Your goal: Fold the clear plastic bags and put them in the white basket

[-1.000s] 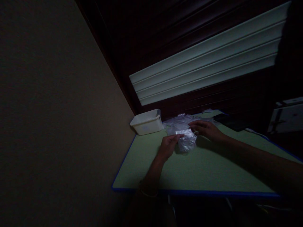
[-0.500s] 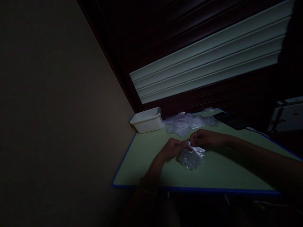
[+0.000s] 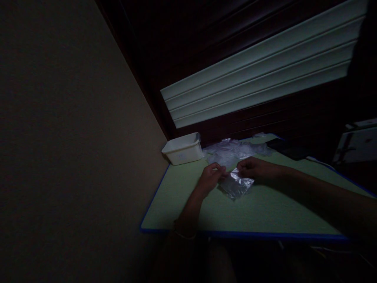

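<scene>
Clear plastic bag (image 3: pixel 236 186) lies on the green table (image 3: pixel 259 216), its upper edge pinched between both hands. Left hand (image 3: pixel 210 179) grips one corner with closed fingertips; right hand (image 3: pixel 252 169) holds the opposite corner likewise. Judged step: working the bag's mouth open; the next move calls for a fine sliding pull apart. Film appears crumpled, glossy, apparently empty. More bags (image 3: pixel 232 151) lie beyond, beside a white bin (image 3: pixel 182 149).
</scene>
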The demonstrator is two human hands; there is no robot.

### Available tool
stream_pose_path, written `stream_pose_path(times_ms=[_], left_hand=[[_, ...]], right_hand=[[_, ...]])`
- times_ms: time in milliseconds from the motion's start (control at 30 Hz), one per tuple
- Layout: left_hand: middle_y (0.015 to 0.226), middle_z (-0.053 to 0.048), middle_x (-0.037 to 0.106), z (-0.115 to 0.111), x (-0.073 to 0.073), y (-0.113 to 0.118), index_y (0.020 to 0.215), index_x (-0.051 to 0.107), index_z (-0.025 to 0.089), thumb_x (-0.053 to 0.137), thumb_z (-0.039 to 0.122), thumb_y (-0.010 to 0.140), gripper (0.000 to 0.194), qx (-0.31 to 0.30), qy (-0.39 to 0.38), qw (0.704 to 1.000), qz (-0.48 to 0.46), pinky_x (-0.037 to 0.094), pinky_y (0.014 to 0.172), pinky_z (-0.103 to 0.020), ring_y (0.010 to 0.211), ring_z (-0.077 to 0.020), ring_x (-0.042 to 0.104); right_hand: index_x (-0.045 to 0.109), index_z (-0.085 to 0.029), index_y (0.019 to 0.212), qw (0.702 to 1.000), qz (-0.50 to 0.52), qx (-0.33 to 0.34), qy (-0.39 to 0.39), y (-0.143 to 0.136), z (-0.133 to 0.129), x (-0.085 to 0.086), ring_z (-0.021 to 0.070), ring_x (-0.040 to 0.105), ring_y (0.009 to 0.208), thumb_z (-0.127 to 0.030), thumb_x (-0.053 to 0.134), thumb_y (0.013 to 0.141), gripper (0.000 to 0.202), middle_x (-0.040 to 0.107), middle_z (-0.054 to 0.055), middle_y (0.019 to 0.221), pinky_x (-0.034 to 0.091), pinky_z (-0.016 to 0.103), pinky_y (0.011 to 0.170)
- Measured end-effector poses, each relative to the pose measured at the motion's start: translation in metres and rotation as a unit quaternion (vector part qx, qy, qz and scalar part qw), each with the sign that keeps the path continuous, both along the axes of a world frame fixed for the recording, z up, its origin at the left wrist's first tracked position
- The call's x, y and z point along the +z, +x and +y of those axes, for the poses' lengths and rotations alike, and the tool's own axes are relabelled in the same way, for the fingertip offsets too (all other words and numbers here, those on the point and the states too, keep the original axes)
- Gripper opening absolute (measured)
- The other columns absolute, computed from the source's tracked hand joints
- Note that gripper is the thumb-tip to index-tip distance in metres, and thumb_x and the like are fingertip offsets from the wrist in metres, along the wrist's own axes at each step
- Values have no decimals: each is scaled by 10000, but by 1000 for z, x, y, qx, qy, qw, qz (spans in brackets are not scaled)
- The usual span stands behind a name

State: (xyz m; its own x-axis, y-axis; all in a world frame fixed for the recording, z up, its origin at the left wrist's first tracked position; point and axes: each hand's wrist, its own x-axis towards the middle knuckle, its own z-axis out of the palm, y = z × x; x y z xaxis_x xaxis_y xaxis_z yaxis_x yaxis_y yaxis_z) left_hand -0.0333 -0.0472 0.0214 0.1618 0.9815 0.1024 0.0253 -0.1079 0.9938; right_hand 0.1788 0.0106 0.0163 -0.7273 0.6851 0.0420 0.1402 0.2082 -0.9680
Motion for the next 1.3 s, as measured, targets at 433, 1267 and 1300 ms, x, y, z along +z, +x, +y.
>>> stream_pose_path(times_ms=[433,1267,1300], left_hand=[[902,-133,717,8,-15,0,904,706,63,847,376,631,438,-16,-78,994,-69,512,700,-297,727,-185,689],[737,-124,725,12,-16,-1,817,690,57,766,330,735,296,19,-54,998,0,497,580,-228,606,-145,673],[735,-123,726,12,-16,-1,817,687,58,763,325,740,288,20,-54,998,0,497,574,-226,597,-142,671]], right_hand=[[598,-168,723,982,74,-135,110,-1,4,10,98,424,536,-648,696,683,492,501,-37,580,306,257,522],[608,-136,706,991,65,-67,-96,-2,0,-4,91,504,475,-515,752,702,405,626,31,605,331,229,447],[613,-135,703,991,68,-68,-93,-3,1,-4,93,505,478,-512,751,702,402,624,32,605,336,233,449]])
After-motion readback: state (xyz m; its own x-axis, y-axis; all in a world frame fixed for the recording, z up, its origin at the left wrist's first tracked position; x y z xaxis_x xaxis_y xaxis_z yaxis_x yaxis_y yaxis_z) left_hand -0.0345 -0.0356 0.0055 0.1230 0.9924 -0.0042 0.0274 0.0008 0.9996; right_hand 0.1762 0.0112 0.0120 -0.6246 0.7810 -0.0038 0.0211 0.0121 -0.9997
